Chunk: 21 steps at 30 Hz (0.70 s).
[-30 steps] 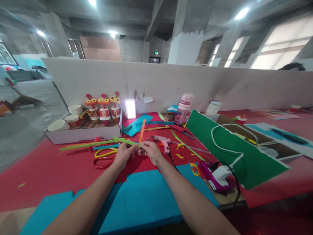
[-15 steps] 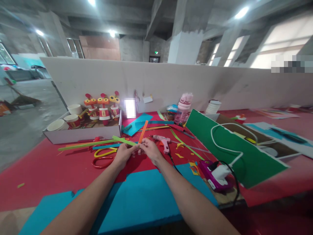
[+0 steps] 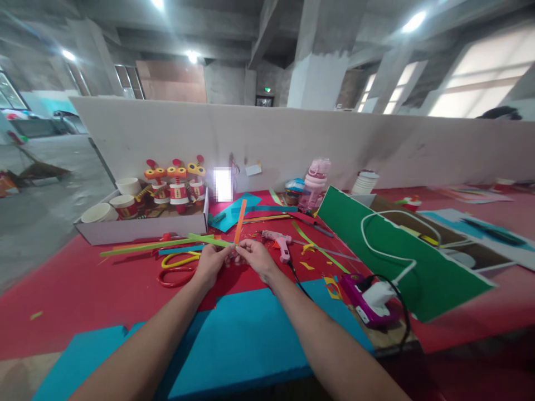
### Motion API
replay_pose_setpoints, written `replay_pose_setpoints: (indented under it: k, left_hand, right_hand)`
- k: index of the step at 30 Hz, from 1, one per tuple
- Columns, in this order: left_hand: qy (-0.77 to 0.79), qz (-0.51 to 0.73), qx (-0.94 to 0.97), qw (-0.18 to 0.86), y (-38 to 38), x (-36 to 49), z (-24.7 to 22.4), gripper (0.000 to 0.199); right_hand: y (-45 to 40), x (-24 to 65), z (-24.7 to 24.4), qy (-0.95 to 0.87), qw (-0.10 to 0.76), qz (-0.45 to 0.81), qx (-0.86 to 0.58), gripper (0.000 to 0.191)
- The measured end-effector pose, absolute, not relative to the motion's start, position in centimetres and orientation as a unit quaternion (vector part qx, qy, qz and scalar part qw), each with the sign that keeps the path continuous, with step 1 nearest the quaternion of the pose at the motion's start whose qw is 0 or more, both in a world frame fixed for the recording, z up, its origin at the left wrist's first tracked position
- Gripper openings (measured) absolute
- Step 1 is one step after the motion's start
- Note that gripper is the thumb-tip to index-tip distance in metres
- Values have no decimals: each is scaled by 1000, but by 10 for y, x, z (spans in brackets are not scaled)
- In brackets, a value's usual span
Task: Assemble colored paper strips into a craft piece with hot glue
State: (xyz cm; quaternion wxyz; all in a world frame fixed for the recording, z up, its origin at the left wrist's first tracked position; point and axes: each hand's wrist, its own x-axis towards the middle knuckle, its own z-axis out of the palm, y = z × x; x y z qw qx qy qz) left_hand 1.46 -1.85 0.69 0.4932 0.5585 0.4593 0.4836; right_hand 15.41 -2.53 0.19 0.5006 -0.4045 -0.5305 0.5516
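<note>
An orange paper strip (image 3: 240,221) stands up from between my fingertips, and a light green strip (image 3: 206,239) runs off to the left; the two meet at one end. My left hand (image 3: 214,262) pinches the green strip close to that joint. With its fingertips closed at the same joint, my right hand (image 3: 256,257) grips the orange strip. Yellow-and-red-handled scissors (image 3: 178,269) lie just left of my left hand. The pink glue gun (image 3: 279,241) rests right of my right hand.
A white box (image 3: 142,229) with cups and red-and-yellow paper figures stands at the left. To the right are a green-sided box (image 3: 393,262) and a purple power strip (image 3: 368,303) with cables. Blue foam sheets (image 3: 251,340) lie under my forearms.
The orange strip has swung left and stands more upright. The green strip has shifted slightly left. Both hands stay closed at the joint, almost in place.
</note>
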Motion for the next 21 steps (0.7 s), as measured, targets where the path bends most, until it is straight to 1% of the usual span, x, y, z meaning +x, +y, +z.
replay_pose_setpoints:
  k: [4, 7, 10, 15, 18, 21]
  left_hand:
    - [471, 474, 584, 461, -18, 14, 5, 37]
    - [468, 479, 610, 424, -16, 13, 3, 32]
    - [472, 479, 620, 405, -15, 13, 2, 33]
    - [466, 480, 594, 446, -17, 13, 4, 38]
    - [464, 473, 584, 469, -19, 14, 5, 36]
    - [463, 475, 591, 460, -19, 15, 5, 29]
  right_hand:
    - [-23, 155, 0, -536, 484, 540, -432, 23]
    - [-23, 155, 0, -535, 476, 542, -439, 25]
    - [-24, 156, 0, -537, 473, 551, -430, 27]
    - [-24, 157, 2, -524, 494, 559, -411, 31]
    - [-23, 158, 1, -503, 519, 556, -410, 33]
    - [-20, 158, -1, -499, 524, 545, -422, 36]
